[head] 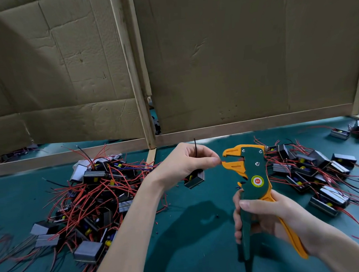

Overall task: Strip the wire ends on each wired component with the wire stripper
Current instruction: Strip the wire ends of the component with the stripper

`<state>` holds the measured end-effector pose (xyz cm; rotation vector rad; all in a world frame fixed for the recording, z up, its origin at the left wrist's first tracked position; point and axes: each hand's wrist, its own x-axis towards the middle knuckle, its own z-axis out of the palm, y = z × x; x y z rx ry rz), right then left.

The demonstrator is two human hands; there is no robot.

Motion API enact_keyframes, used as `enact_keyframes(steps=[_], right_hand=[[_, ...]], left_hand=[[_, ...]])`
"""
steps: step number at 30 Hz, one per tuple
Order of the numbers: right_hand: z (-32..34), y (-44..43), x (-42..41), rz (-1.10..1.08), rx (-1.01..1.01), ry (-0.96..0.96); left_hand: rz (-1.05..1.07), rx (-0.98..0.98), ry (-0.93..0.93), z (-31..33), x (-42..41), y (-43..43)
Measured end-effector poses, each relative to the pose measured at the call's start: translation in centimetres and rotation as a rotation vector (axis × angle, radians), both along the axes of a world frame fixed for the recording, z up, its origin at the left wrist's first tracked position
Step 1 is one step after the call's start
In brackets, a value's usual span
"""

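Two hands work together: the left hand [188,160] pinches a red wire [221,161] into the wire stripper [247,174] mouth, and the right hand [268,218] squeezes its handles, ready to peel.

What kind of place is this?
Probably a small electronics assembly workbench. Piles of wired components lie on a green mat, cardboard screens wall off the station, and the right hand holds a wire stripper.
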<state>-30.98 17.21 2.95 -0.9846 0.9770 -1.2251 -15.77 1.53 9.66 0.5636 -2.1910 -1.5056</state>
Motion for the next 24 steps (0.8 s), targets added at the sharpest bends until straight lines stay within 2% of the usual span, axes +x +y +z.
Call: enact_keyframes(steps=[12,18,21,24], right_hand=[[0.6,0.8,0.7,-0.104,0.079,0.117],[0.2,0.6,1.6,-0.201,0.125,0.151],[-0.2,0.3,2.1,-0.353,0.123,0.180],[-0.2,0.0,2.0,-0.376,0.127,0.105]], left_hand=[[-0.052,-0.056,-0.049,0.1,0.6,-0.6],[-0.097,-0.011,-0.047,-0.5,0.6,-1.2],[-0.092,0.063,-0.032,-1.3,0.2,-1.4],[-0.074,0.107,-0.022,-2.1,-0.7,-0.9]])
